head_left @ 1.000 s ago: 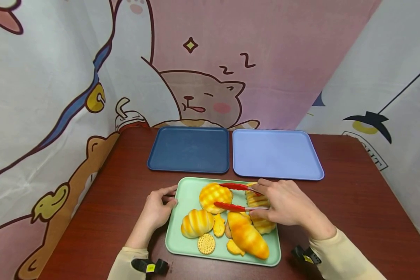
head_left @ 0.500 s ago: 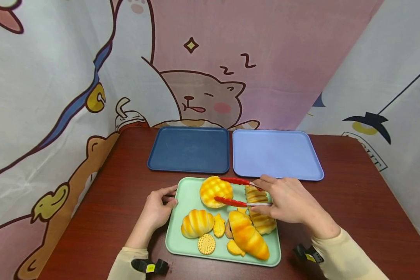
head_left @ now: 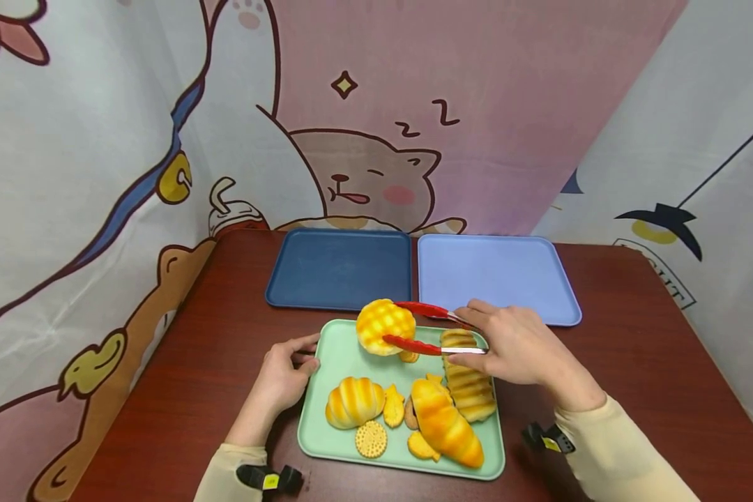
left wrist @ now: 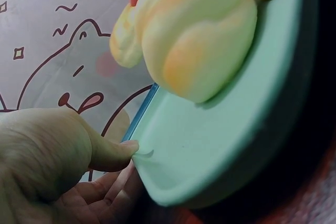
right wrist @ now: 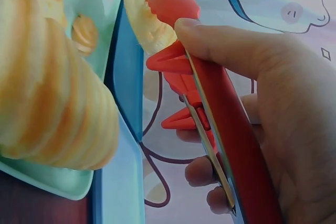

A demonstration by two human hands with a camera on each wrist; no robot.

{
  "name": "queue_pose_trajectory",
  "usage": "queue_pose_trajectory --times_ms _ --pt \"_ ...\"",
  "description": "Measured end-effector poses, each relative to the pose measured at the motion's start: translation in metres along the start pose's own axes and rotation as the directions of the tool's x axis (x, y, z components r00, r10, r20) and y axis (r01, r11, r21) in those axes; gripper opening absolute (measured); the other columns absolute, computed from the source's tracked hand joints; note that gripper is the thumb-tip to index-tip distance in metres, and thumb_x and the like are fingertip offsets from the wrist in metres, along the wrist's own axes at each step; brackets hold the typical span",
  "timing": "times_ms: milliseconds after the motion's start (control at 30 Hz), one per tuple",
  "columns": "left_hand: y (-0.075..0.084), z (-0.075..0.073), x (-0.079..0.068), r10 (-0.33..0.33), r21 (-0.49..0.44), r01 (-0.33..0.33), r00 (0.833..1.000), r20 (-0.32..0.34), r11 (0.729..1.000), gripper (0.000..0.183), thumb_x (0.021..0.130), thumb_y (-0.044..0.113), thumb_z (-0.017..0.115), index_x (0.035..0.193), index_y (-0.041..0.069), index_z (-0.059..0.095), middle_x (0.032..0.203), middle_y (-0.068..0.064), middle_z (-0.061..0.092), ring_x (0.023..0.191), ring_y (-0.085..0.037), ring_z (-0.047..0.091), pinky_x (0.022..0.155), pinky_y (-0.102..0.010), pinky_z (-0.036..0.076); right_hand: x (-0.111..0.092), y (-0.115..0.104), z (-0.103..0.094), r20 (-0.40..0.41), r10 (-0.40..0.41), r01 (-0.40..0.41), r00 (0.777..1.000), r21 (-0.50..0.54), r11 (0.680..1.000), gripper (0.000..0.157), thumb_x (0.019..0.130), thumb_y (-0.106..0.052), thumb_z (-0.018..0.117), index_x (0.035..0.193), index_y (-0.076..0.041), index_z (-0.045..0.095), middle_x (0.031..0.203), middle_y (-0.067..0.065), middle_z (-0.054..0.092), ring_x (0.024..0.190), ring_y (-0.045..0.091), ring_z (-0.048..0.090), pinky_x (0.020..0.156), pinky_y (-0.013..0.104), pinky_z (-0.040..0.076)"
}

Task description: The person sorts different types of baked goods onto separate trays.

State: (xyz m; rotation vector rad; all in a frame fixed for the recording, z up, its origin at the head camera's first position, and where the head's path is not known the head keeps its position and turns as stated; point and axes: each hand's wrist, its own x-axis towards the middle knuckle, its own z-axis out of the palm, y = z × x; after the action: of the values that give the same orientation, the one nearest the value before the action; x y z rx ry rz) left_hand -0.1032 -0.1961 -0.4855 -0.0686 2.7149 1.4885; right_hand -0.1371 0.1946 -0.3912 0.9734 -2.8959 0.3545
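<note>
My right hand (head_left: 516, 345) grips a pair of red-and-metal tongs (head_left: 413, 344). Between the tongs' red tips sits a round yellow bun with a criss-cross top (head_left: 384, 326), raised over the back of the green tray (head_left: 341, 348). In the right wrist view the thumb lies along one arm of the tongs (right wrist: 236, 140), with fingers curled at the other. My left hand (head_left: 284, 373) pinches the tray's left rim, thumb on top. On the tray lie a striped roll (head_left: 354, 402), a croissant-shaped bread (head_left: 447, 424), a long ridged loaf (head_left: 469, 376) and several small biscuits, including a round dotted one (head_left: 371, 439).
Behind the green tray, a dark blue tray (head_left: 340, 268) and a light blue tray (head_left: 496, 275) stand side by side on the brown table (head_left: 627, 362). A printed cloth (head_left: 489, 125) hangs along the back and sides.
The tongs have lifted the round bun up and toward the back of the green tray, uncovering a small biscuit beneath it. My left hand has stayed on the rim.
</note>
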Motion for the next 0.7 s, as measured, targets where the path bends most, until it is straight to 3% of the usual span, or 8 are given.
queue_pose_trajectory --times_ms 333,700 --pt "-0.001 0.001 -0.001 0.003 0.005 -0.003 1.000 0.000 1.000 0.044 0.096 -0.005 0.072 0.138 0.006 0.071 0.115 -0.007 0.073 0.095 -0.021 0.069 0.072 -0.032 0.058 0.023 0.013 0.000 -0.050 0.010 -0.010 0.999 -0.005 1.000 0.078 0.085 -0.069 0.078 0.132 -0.007 0.074 0.118 0.008 0.073 0.077 0.019 0.067 0.065 0.041 0.057" --pt "0.000 0.001 0.000 0.013 0.012 -0.013 1.000 -0.007 1.000 0.044 0.095 -0.006 0.073 0.137 0.006 0.072 0.114 -0.007 0.073 0.095 -0.021 0.069 0.073 -0.032 0.058 0.049 0.026 0.006 -0.045 0.042 -0.043 0.998 -0.022 0.999 0.078 0.086 -0.067 0.078 0.137 -0.007 0.072 0.119 0.010 0.072 0.087 0.027 0.069 0.073 0.049 0.058"
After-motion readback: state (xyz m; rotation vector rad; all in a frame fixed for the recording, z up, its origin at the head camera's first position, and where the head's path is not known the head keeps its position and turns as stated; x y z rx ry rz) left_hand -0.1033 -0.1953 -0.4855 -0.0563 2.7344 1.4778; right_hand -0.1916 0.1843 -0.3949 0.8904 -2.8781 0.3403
